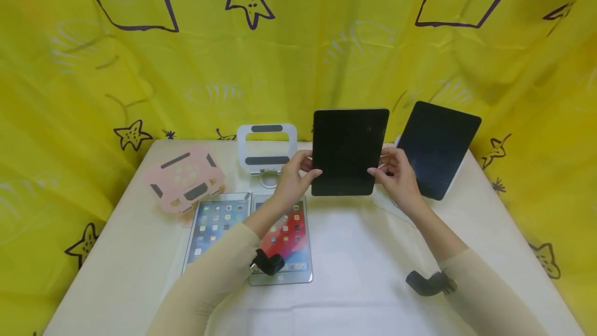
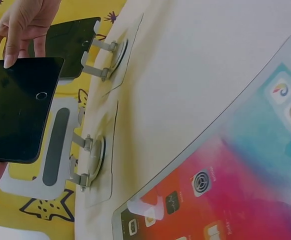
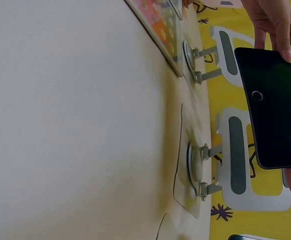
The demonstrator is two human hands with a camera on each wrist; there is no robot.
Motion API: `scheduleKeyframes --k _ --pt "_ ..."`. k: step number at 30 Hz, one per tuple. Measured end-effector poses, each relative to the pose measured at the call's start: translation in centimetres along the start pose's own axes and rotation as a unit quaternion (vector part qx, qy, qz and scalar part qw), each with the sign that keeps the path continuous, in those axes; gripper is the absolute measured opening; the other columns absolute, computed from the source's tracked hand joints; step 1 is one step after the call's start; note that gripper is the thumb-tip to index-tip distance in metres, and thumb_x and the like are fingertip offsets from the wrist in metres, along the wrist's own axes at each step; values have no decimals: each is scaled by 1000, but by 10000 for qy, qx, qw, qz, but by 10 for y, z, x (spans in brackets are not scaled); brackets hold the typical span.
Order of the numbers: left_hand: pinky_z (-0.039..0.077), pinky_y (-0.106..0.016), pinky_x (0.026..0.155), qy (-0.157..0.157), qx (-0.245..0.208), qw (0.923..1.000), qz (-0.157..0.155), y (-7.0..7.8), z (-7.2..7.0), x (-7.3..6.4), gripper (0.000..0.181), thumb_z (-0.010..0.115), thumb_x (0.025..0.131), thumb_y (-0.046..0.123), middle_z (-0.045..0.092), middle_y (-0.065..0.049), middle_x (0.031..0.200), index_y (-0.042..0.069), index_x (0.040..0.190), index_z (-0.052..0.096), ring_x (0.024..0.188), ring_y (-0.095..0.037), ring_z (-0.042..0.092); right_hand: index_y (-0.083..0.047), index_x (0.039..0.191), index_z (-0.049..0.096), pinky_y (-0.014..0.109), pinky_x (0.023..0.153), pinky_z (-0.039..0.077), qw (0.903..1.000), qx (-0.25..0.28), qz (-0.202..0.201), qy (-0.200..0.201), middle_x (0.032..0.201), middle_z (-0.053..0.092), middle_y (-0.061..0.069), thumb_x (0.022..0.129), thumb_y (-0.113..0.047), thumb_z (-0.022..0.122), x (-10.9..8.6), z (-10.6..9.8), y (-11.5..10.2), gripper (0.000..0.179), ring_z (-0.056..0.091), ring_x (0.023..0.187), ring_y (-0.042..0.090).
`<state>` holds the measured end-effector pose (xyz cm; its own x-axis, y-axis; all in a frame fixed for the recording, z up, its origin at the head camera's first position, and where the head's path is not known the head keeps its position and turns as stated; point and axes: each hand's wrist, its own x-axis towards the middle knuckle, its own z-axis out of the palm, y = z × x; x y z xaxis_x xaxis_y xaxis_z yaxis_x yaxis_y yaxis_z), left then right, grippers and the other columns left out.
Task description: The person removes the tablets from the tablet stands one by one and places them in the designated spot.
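A black-screened tablet (image 1: 350,152) with a round home button is raised upright above the back of the table. My left hand (image 1: 295,175) grips its left edge low down, thumb on the front. On the opposite edge, my right hand (image 1: 398,176) pinches the tablet with the thumb in front and fingers behind. A white stand with a grey pad (image 3: 237,155) shows behind the held tablet in the right wrist view. To the right, another dark tablet (image 1: 438,149) leans on a stand, tilted sideways.
A second white stand (image 1: 267,160) stands empty left of the held tablet. Farther left is a pink stand (image 1: 186,176) with a paw pattern. Two tablets with app icons, one blue (image 1: 219,222) and one red (image 1: 294,232), lie flat beneath my left arm. A yellow curtain (image 1: 298,66) hangs behind.
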<state>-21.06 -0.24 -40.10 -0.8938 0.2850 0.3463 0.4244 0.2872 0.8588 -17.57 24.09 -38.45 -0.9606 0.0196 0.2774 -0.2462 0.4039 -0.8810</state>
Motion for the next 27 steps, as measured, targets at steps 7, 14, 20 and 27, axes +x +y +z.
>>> scheduleKeyframes --k 7,14,20,27 --pt "52 -21 66 -83 -200 9994 -267 2 0 -14 39 69 85 11 59 -11 92 3 121 53 88 -22 58 6 119 38 15 61 52 9999 -4 -63 -144 88 52 6 85 4 65 -12 -2 -2 43 54 67 4" --pt "55 -22 62 -126 -462 9985 -281 4 4 -28 38 70 83 5 59 -13 88 -1 117 55 82 -25 60 8 116 39 19 58 54 9996 -76 -100 -239 88 49 4 83 7 66 -26 -5 -2 43 55 67 2" --pt "56 -24 62 -359 -787 9941 -660 5 9 -43 38 70 84 5 57 -11 88 5 119 54 80 -20 58 8 116 38 24 59 56 9986 -33 184 -503 88 49 8 83 6 67 -39 -8 0 43 56 65 5" --pt "57 -30 60 -440 -1031 9878 -1081 2 16 -58 38 70 83 5 58 -13 85 4 118 56 73 -16 58 8 116 40 28 58 57 9959 65 526 -729 86 49 6 82 7 67 -51 -9 4 44 55 65 7"
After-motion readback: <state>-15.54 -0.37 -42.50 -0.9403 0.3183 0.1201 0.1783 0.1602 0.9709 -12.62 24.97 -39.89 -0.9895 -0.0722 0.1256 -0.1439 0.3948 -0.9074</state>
